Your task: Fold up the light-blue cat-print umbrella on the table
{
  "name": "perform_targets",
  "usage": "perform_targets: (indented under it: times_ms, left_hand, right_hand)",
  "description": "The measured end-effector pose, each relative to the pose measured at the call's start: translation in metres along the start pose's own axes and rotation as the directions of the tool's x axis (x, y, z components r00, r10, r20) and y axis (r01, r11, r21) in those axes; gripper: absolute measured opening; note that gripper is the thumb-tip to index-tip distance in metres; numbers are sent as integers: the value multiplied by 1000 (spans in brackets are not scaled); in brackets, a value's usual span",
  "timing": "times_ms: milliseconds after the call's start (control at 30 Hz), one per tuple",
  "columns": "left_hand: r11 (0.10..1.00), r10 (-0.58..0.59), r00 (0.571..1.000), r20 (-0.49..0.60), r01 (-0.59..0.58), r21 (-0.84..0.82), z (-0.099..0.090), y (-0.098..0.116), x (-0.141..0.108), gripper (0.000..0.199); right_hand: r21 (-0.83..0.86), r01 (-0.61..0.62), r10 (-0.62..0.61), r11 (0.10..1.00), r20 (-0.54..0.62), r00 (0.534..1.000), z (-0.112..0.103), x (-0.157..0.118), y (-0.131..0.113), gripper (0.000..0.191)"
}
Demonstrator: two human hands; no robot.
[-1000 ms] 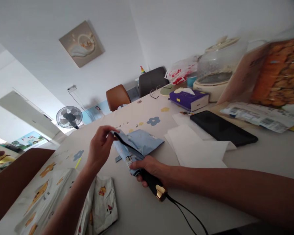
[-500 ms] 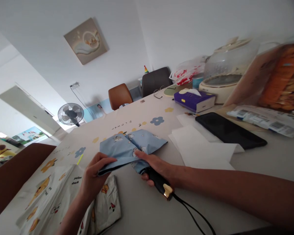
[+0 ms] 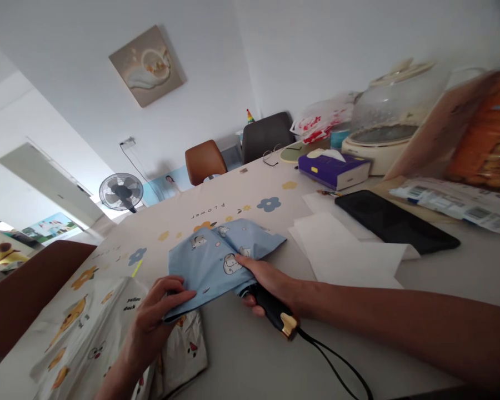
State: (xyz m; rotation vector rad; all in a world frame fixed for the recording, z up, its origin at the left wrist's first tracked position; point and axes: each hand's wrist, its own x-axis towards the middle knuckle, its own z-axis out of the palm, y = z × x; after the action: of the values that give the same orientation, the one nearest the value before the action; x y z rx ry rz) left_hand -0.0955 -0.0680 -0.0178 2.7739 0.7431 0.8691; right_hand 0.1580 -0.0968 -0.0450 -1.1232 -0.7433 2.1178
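A light-blue folding umbrella [image 3: 216,261] printed with small white cartoon animals is held over the table, its canopy loose and partly spread. My right hand [image 3: 270,286] wraps round the base of the canopy and the top of its black handle [image 3: 275,311]; the thumb presses on the cloth. The handle ends in a gold tip with a black wrist strap [image 3: 337,361] hanging off it. My left hand [image 3: 160,308] pinches the canopy's left edge between thumb and fingers. Some of its fingertips are hidden under the cloth.
A white duck-print cloth [image 3: 87,333] lies at the left front. White paper sheets [image 3: 350,250], a black phone [image 3: 395,219] and a purple tissue box [image 3: 333,169] lie at the right. Behind them stands a glass kettle [image 3: 391,111]. A brown chair [image 3: 33,294] borders the left.
My left hand has moved slightly down and left, pulling the canopy's edge with it. The blue cloth there is flatter and shows more of its print. The right hand keeps its grip.
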Motion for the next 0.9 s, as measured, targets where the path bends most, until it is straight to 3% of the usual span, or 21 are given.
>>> perform_targets:
  times_ms: [133,300,467,600,700,800,900]
  left_hand:
    - [1000,-10,1000,18,10,-4,5,-2,-8,30]
    - [999,-11,1000,29,10,38,5,-4,-13,32]
    - [997,-36,999,-31,38,65,9,-3,-7,35]
    - [998,-51,998,-30,52,22,13,2,5,31]
    - [985,-169,979,-114,164,-52,12,13,18,27]
    - [957,-288,917,-278,262,-127,16,34,36,23]
    - [976,-214,893,-396,179,-126,32,62,55,22]
  right_hand:
    - [50,56,-56,997,2,998,5,-5,-3,36]
    - [-33,167,-169,985,-64,984,9,-12,-6,30]
    - [-160,287,-307,944,-116,945,5,-12,-5,29]
    - [-320,384,-447,866,-151,882,5,-12,-7,31]
    - [-422,412,-521,808,-185,833,6,-14,-10,29]
    - [-522,395,-570,756,-229,789,7,-15,-13,25]
    - [-614,355,-590,705,-230,774,7,-15,-13,24]
